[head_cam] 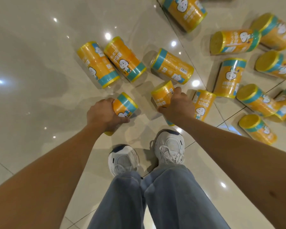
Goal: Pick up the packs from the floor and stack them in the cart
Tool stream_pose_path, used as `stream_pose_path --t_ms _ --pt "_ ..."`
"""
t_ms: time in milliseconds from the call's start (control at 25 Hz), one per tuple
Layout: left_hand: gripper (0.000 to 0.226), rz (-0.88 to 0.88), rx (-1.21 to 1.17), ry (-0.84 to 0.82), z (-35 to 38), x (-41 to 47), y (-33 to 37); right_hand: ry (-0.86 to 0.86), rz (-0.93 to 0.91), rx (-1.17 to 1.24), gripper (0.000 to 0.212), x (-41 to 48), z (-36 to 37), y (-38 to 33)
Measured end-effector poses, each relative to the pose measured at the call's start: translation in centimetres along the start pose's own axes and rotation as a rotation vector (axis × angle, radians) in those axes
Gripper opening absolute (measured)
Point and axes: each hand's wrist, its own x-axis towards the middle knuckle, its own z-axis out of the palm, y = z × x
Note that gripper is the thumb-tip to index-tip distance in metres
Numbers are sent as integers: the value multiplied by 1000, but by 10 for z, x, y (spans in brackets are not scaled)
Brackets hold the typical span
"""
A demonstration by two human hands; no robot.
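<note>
The left hand (104,113) is gripping one orange-and-teal cylindrical plastic-wrapped pack (125,105), fingers curled around it, while the right hand (177,104) is clamping a second identical pack (163,95). Both packs are sitting low over the glossy cream tiled floor (40,63), just ahead of the white sneakers (169,146), with more such packs (172,67) lying scattered beyond.

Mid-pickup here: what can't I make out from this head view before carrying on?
Cart: outside the head view.
Orange-and-teal wrapped cylindrical pack in the left hand: near half mostly covered by that hand.
Matching pack under the right hand: middle covered by that hand.
Pack at the top edge, pack at the right edge: cut off by the frame.
Label small print: blurred, too small.
</note>
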Motion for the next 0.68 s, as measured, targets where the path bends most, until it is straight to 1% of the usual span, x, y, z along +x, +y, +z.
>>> stream_pose_path --t_ms 120,320,520,680 --pt "64 -116 -162 48 -39 -35 4 12 41 27 76 -29 -41 -12" --pt "60 -191 -438 182 -148 -110 30 92 4 124 71 -96 -154 -54" --pt "56 -213 -702 336 -269 -202 52 182 -45 190 70 -180 -276 -107" --pt "59 -134 -892 538 -378 -272 63 330 -155 253 73 -246 -383 -154"
